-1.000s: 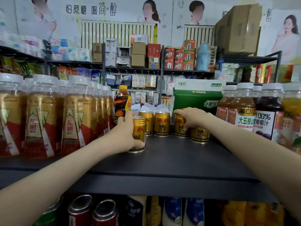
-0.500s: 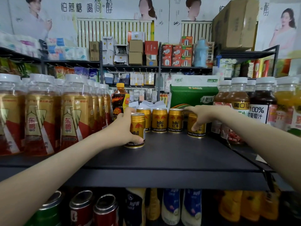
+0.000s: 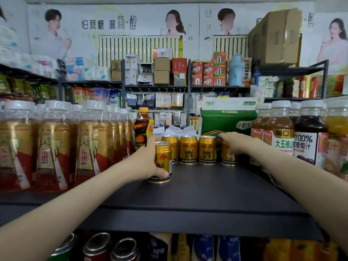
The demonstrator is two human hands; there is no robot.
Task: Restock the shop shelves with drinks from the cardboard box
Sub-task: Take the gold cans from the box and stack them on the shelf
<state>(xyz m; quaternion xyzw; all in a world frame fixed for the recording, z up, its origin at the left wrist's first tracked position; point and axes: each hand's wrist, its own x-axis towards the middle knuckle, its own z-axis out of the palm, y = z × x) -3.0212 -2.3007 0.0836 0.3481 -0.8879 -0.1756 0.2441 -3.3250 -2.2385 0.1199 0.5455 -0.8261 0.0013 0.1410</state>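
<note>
On the dark shelf (image 3: pixel 197 194) my left hand (image 3: pixel 146 161) grips a gold Red Bull can (image 3: pixel 163 162) that stands upright in front of the back row. That row holds three more gold cans (image 3: pixel 188 149) side by side. At its right end my right hand (image 3: pixel 235 143) is curled over the top of another gold can (image 3: pixel 228 157), which stands on the shelf. No cardboard drinks box shows near my hands.
Gold-and-red bottles (image 3: pixel 52 146) crowd the shelf's left side, juice bottles (image 3: pixel 305 136) the right. A dark orange-capped bottle (image 3: pixel 143 127) and a green carton (image 3: pixel 227 121) stand behind the cans. Cans fill the shelf below (image 3: pixel 98 247). Goods fill the racks at the far wall.
My right hand has slid its can rightward into line with the back row. My left hand keeps its can in about the same spot.
</note>
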